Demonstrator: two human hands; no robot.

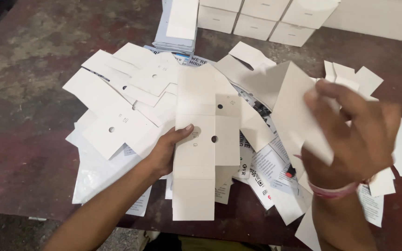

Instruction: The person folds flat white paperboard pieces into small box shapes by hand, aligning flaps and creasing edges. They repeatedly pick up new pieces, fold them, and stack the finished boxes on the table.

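While the left hand is pinching a flat white box blank with its thumb lying on top, loose blanks are spreading out beyond its fingers and the right hand is gripping a folded white card against its fingertips.

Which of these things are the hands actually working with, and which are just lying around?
In hand:
- left hand grips a flat white card cutout
- right hand lifts another white card piece

Lying about:
- loose cutouts
- printed leaflets
- folded white boxes
- stacked sheets
- worn table
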